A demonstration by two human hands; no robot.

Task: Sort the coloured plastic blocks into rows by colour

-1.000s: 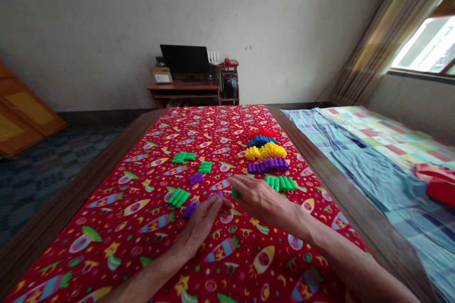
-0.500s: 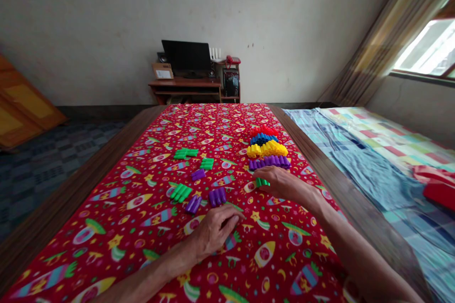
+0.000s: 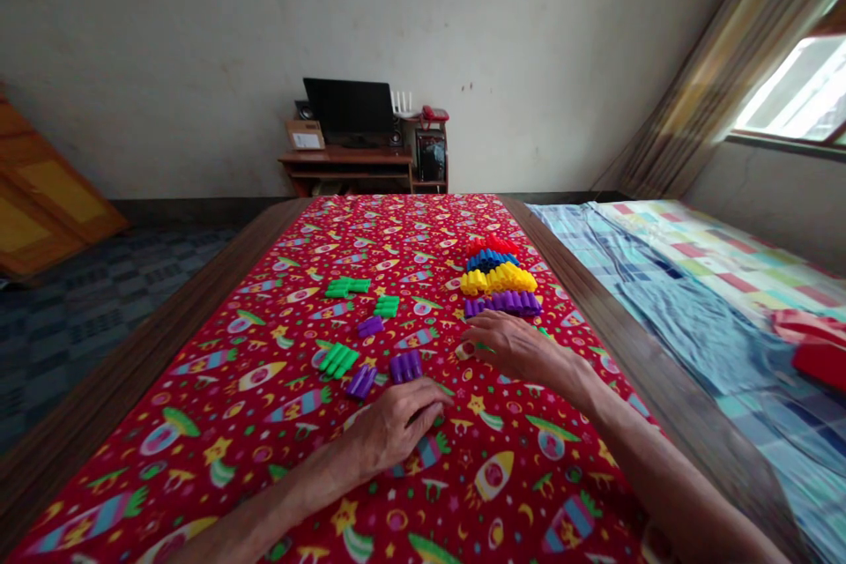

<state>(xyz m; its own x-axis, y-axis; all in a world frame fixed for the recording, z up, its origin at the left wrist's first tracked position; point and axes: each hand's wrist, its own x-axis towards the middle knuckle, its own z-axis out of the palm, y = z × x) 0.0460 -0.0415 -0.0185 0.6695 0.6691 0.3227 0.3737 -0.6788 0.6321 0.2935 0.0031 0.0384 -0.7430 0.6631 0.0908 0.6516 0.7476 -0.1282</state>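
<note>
My right hand [image 3: 522, 349] lies curled over a green ridged piece just below the purple row [image 3: 506, 303]; only a sliver of green shows at its far side. Beyond that row lie a yellow row [image 3: 497, 280], a blue row [image 3: 489, 260] and a red row [image 3: 490, 244]. My left hand [image 3: 397, 425] rests on the red patterned cloth [image 3: 264, 423] with its fingers loosely stretched out and nothing in them, just short of a purple piece [image 3: 405, 366]. Another purple piece [image 3: 360, 382] and a green piece [image 3: 338, 359] lie to its left.
More loose pieces lie farther out: green ones [image 3: 347, 286] [image 3: 386, 307] and a purple one [image 3: 370, 326]. The wooden table edge [image 3: 132, 361] frames the cloth. A bed [image 3: 661, 282] adjoins on the right. A desk with a monitor [image 3: 350, 110] stands at the far wall.
My right hand carried a green piece from beside my left hand up to the spot below the purple row. My left hand drew back, uncovering a purple piece.
</note>
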